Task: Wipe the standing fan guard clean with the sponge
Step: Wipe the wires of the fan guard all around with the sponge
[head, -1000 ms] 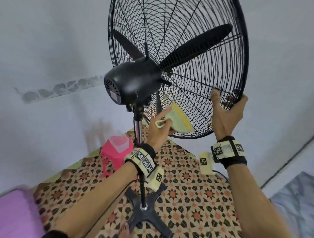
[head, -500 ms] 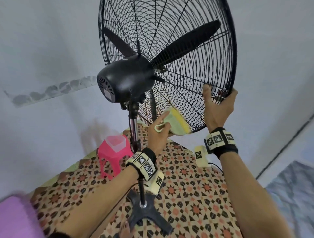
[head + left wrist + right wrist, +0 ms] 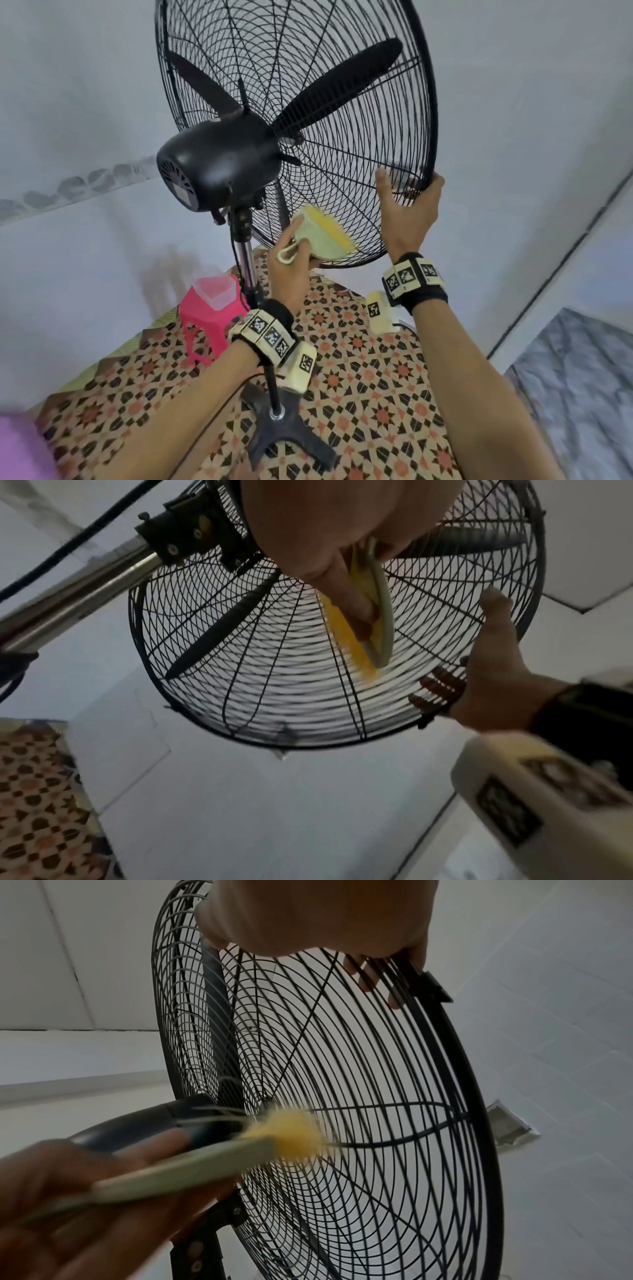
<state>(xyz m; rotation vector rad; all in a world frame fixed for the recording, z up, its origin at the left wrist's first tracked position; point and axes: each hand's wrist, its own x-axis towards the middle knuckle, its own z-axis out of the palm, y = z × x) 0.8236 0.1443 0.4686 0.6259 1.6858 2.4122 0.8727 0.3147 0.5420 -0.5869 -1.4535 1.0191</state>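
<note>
The black wire fan guard stands tilted on its pole, seen from behind the motor housing. My left hand grips the sponge, a pale green pad with a yellow bristly edge, and presses that edge on the guard's lower back wires. In the left wrist view the sponge lies against the wires under my fingers. My right hand grips the guard's lower right rim, thumb behind and fingers curled round the front. From the right wrist, the sponge is blurred against the guard.
The chrome pole runs down to a black cross base on a patterned floor mat. A pink stool with a clear cup on top stands behind the pole by the wall. A white wall lies close behind the fan.
The sponge has slid a little down the back wires toward the lower rim. My right hand keeps its hold on the rim. The view has shifted, so the fan sits lower and nearer.
</note>
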